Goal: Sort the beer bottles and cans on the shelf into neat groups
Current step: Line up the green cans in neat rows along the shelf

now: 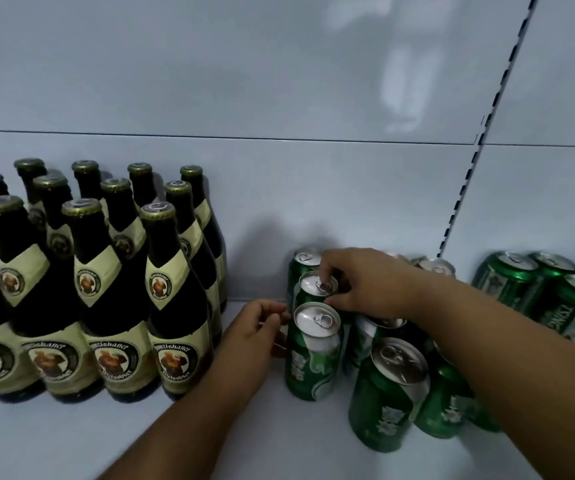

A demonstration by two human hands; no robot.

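Several dark beer bottles [106, 289] with cream labels and gold caps stand in rows on the left of the white shelf [71, 438]. Green beer cans stand in a column at centre: a front can [314, 355], a middle can [314, 289] and a rear can [305, 261]. My right hand [359, 282] reaches over and grips the top of the middle can with curled fingers. My left hand [255, 337] has its curled fingers against the left side of the front can. More green cans [386, 393] stand under my right forearm.
Another cluster of green cans [535, 289] lies tilted at the far right. The grey back wall [279, 202] rises right behind the rows, with a slotted upright [466, 188] on the right. A bare strip of shelf separates bottles from cans.
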